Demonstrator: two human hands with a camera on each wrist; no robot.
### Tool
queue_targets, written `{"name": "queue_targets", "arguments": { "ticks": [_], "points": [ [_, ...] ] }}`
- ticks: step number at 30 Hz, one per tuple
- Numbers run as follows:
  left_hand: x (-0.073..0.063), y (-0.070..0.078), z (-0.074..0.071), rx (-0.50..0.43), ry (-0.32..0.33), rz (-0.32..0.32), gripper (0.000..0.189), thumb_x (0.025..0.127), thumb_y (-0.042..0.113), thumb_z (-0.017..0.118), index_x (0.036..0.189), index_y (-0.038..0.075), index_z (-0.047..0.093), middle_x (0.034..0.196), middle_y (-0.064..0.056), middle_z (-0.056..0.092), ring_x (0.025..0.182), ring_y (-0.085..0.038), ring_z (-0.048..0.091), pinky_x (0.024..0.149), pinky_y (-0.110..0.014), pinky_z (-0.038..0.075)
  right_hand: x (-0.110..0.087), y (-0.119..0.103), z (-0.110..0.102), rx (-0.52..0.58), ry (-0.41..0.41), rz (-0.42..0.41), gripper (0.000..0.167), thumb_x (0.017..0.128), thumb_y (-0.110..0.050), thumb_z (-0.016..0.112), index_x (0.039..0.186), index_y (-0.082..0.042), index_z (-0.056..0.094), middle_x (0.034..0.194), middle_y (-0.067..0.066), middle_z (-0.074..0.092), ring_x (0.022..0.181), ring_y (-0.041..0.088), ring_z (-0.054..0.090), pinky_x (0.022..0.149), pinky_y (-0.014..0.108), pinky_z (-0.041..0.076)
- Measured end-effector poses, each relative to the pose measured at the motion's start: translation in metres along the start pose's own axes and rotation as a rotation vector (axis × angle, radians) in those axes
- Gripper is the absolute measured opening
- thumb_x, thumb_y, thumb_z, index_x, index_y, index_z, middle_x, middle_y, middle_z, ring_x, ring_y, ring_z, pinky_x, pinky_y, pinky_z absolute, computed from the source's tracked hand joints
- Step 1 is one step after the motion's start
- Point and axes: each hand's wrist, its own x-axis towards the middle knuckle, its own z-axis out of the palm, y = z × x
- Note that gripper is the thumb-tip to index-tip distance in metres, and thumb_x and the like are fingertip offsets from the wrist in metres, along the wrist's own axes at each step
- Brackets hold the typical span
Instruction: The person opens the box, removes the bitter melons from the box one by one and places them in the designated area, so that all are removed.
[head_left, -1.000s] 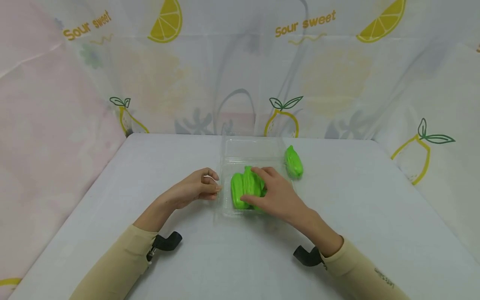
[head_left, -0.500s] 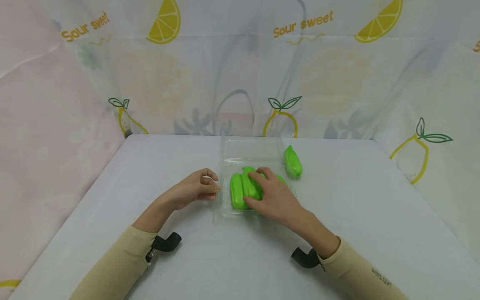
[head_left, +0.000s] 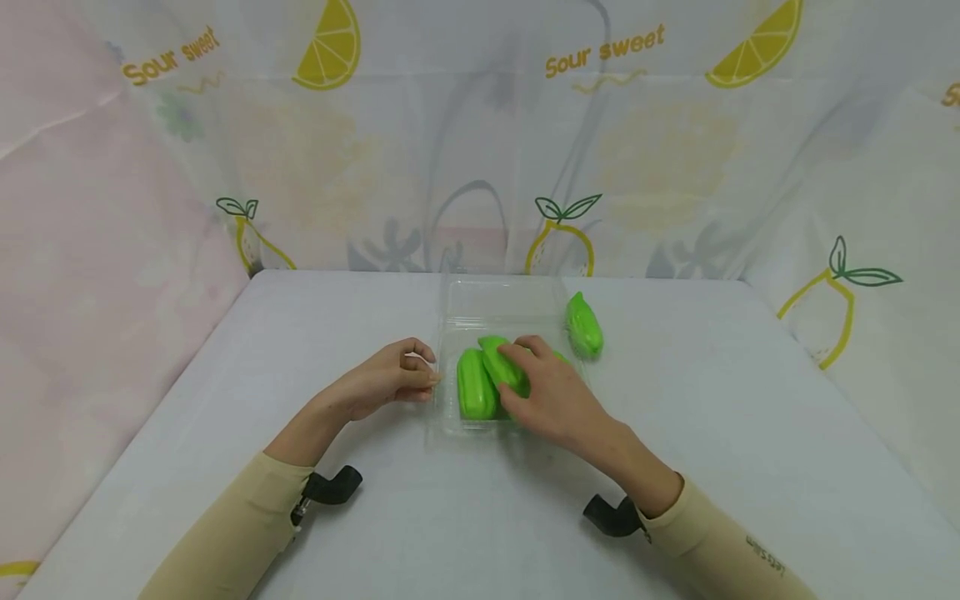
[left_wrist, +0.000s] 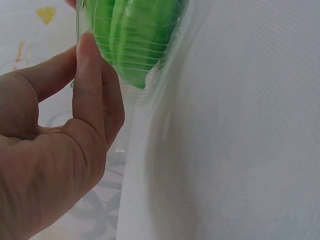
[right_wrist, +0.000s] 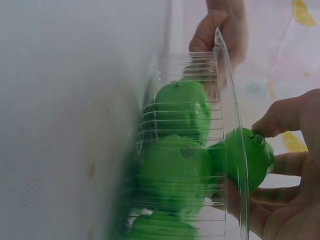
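A clear plastic clamshell box point(head_left: 452, 337) stands in the middle of the table and contains several green, ribbed, elongated toy vegetables point(head_left: 475, 387). My right hand point(head_left: 558, 396) grips another green vegetable point(right_wrist: 250, 160) by its sides, between thumb and fingers. In the right wrist view this one sits above the others, at the box's rim, and tilts in the head view. My left hand point(head_left: 386, 379) pinches the box's left rim, with the thumb point(left_wrist: 89, 75) against the clear wall. Part of the box's right side is hidden behind my right hand.
The box's clear lid point(head_left: 506, 296) lies folded back towards the rear. One more green vegetable point(head_left: 585, 325) rests to the right of the lid. A white cloth covers the table point(head_left: 480, 517), and a lemon-print curtain point(head_left: 480, 125) hangs behind.
The gripped vegetable has turned, its lower end swinging to the right while its tip shifted slightly left. My left hand has stayed at the box's rim.
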Motion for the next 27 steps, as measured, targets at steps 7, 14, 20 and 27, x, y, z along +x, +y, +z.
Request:
{"name": "queue_targets", "arguments": {
  "ticks": [7, 14, 20, 27],
  "points": [
    [-0.001, 0.0, 0.0, -0.013, 0.001, 0.002, 0.037, 0.096, 0.011, 0.063, 0.123, 0.0, 0.04, 0.09, -0.002, 0.057, 0.079, -0.013, 0.064, 0.075, -0.021, 0.058, 0.003, 0.003, -0.005, 0.022, 0.022, -0.023, 0.044, 0.087, -0.018, 0.067, 0.13, -0.009, 0.062, 0.126, 0.009, 0.059, 0.105, 0.025, 0.064, 0.09, 0.041, 0.056],
    [-0.002, 0.003, 0.0, -0.01, -0.001, -0.004, 0.039, 0.097, 0.011, 0.063, 0.125, -0.001, 0.04, 0.09, -0.002, 0.057, 0.078, -0.013, 0.064, 0.075, -0.021, 0.058, 0.004, 0.005, -0.01, 0.044, 0.022, -0.008, 0.045, 0.088, -0.019, 0.065, 0.131, -0.01, 0.061, 0.128, 0.009, 0.058, 0.109, 0.025, 0.062, 0.092, 0.041, 0.055],
    [0.001, 0.003, -0.001, -0.002, -0.001, -0.009, 0.042, 0.096, 0.012, 0.064, 0.127, -0.002, 0.038, 0.091, -0.003, 0.057, 0.078, -0.013, 0.064, 0.075, -0.021, 0.058, 0.007, 0.012, -0.018, 0.057, 0.035, -0.007, 0.044, 0.09, -0.02, 0.063, 0.132, -0.009, 0.06, 0.129, 0.009, 0.056, 0.11, 0.025, 0.06, 0.091, 0.041, 0.055],
    [0.001, 0.0, -0.002, 0.002, -0.003, -0.01, 0.04, 0.096, 0.012, 0.064, 0.125, -0.001, 0.039, 0.091, -0.003, 0.057, 0.078, -0.012, 0.064, 0.075, -0.021, 0.058, 0.012, 0.022, -0.028, 0.06, 0.089, 0.015, 0.043, 0.09, -0.018, 0.062, 0.132, -0.011, 0.06, 0.13, 0.008, 0.058, 0.101, 0.026, 0.062, 0.08, 0.04, 0.056]
  ]
}}
